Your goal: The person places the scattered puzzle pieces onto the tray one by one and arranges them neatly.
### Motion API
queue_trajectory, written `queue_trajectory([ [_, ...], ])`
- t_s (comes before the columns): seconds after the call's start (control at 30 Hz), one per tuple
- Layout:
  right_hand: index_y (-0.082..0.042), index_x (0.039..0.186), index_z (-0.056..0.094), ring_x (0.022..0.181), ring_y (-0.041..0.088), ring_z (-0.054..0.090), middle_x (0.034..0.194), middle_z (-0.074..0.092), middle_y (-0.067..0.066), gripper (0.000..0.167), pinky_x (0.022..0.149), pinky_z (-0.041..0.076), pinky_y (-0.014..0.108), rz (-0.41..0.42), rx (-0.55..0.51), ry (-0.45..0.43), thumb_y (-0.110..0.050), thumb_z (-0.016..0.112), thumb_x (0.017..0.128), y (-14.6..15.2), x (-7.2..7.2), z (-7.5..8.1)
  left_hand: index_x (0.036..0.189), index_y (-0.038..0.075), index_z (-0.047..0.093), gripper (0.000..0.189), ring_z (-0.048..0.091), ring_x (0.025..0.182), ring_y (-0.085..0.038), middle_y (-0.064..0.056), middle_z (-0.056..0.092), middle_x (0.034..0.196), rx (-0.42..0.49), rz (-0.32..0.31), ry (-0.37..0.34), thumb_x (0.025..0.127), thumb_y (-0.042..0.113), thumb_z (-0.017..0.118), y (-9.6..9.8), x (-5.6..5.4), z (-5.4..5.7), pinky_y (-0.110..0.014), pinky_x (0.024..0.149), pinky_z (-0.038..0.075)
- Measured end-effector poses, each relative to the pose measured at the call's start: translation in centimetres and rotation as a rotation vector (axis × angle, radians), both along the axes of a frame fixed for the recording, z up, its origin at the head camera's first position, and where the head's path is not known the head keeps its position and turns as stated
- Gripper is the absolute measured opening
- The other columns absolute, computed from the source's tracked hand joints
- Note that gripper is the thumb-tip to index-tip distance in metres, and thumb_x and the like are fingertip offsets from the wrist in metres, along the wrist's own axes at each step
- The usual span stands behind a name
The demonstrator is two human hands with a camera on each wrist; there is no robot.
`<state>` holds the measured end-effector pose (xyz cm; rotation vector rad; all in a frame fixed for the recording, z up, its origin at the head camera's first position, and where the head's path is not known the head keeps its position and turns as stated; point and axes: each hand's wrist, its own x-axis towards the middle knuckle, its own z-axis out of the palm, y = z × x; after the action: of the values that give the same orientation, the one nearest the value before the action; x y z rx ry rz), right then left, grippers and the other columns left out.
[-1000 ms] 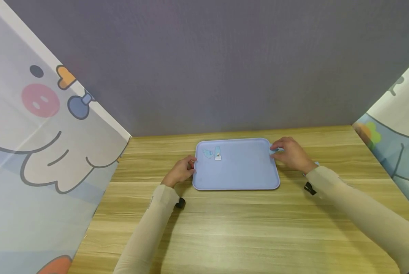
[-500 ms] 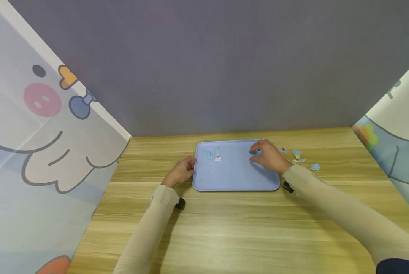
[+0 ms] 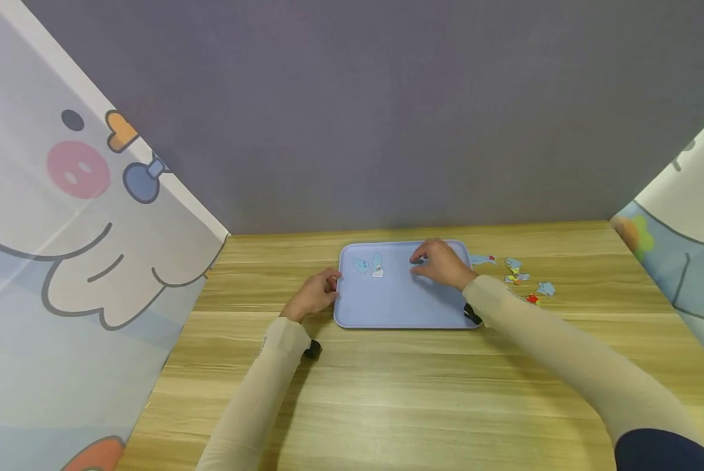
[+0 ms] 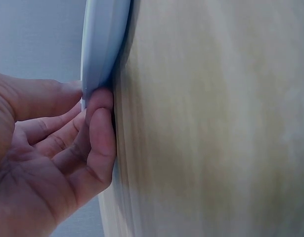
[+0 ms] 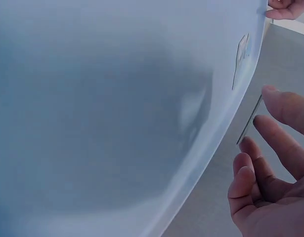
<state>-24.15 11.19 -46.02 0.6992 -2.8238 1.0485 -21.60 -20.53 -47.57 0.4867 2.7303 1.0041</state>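
A light blue-lilac tray lies on the table. At its left side my left hand pinches the rim, thumb on top and fingers curled against the outer wall, as the left wrist view shows. Over the right half of the tray, my right hand holds a thin, flat puzzle piece between thumb and fingertips. That piece appears edge-on in the right wrist view, so its picture is hidden. Two pale blue puzzle pieces, a rounded one and a tall one, lie at the tray's upper left.
Right of the tray, several loose puzzle pieces are scattered on the wooden table: a blue one with red, a plain blue one and a red one among them. A grey wall rises behind the table.
My right hand has moved left with the puzzle piece, from the tray's right edge to over its inside, uncovering loose pieces on the table. The left hand stays at the rim.
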Motion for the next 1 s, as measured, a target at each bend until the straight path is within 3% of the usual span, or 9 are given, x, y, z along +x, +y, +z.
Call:
queue_trajectory([
  [0.13, 0.0, 0.09, 0.073, 0.09, 0.028, 0.06, 0.091, 0.068, 0.01, 0.021, 0.103, 0.028, 0.049, 0.013, 0.005, 0.013, -0.007, 0.08, 0.072, -0.7, -0.4, -0.5, 0.123, -0.003, 0.053, 0.039, 0.055, 0.074, -0.017, -0.009, 0.056, 0.091, -0.003, 0.0, 0.007, 0.085, -0.003, 0.064, 0.0, 0.0, 0.1, -0.029, 0.068, 0.048],
  [0.33, 0.0, 0.091, 0.073, 0.095, 0.029, 0.056, 0.093, 0.067, 0.01, 0.022, 0.088, 0.043, 0.041, 0.015, 0.005, -0.008, -0.006, 0.081, 0.072, -2.0, -0.4, -1.0, 0.121, -0.003, 0.053, 0.039, 0.054, 0.074, -0.016, -0.008, 0.056, 0.09, -0.008, -0.015, 0.03, 0.084, -0.003, 0.065, -0.1, 0.0, 0.1, -0.029, 0.069, 0.048],
  [0.53, 0.001, 0.09, 0.073, 0.093, 0.028, 0.057, 0.093, 0.066, 0.01, 0.022, 0.089, 0.042, 0.039, 0.006, 0.016, -0.004, -0.005, 0.081, 0.071, -3.1, -0.5, -1.4, 0.121, -0.003, 0.053, 0.039, 0.054, 0.074, -0.016, -0.008, 0.057, 0.091, -0.017, -0.011, 0.026, 0.084, -0.002, 0.065, 0.0, -0.1, 0.0, -0.029, 0.069, 0.047],
  [0.7, 0.001, 0.089, 0.072, 0.091, 0.028, 0.059, 0.092, 0.064, 0.01, 0.021, 0.1, 0.034, 0.04, -0.024, 0.019, -0.007, -0.006, 0.082, 0.07, -3.7, -0.7, -1.8, 0.122, -0.001, 0.053, 0.039, 0.055, 0.076, -0.017, -0.008, 0.057, 0.091, -0.026, -0.006, 0.024, 0.085, -0.002, 0.064, 0.0, -0.1, -0.1, -0.029, 0.069, 0.048],
  [0.9, 0.0, 0.089, 0.073, 0.093, 0.028, 0.054, 0.093, 0.063, 0.01, 0.021, 0.085, 0.044, 0.038, -0.078, 0.035, -0.017, -0.007, 0.081, 0.071, -4.3, -0.8, -1.8, 0.12, -0.002, 0.054, 0.038, 0.055, 0.076, -0.018, -0.009, 0.057, 0.09, -0.013, -0.015, 0.037, 0.084, -0.003, 0.064, 0.0, -0.1, -0.1, -0.029, 0.069, 0.049],
  [1.0, -0.001, 0.089, 0.073, 0.094, 0.028, 0.053, 0.094, 0.063, 0.011, 0.02, 0.084, 0.044, 0.038, -0.086, 0.042, -0.032, -0.008, 0.081, 0.072, -4.6, -0.9, -1.9, 0.12, -0.002, 0.054, 0.038, 0.056, 0.076, -0.018, -0.009, 0.057, 0.09, -0.016, -0.017, 0.038, 0.084, -0.003, 0.064, 0.0, -0.1, -0.1, -0.029, 0.069, 0.049],
])
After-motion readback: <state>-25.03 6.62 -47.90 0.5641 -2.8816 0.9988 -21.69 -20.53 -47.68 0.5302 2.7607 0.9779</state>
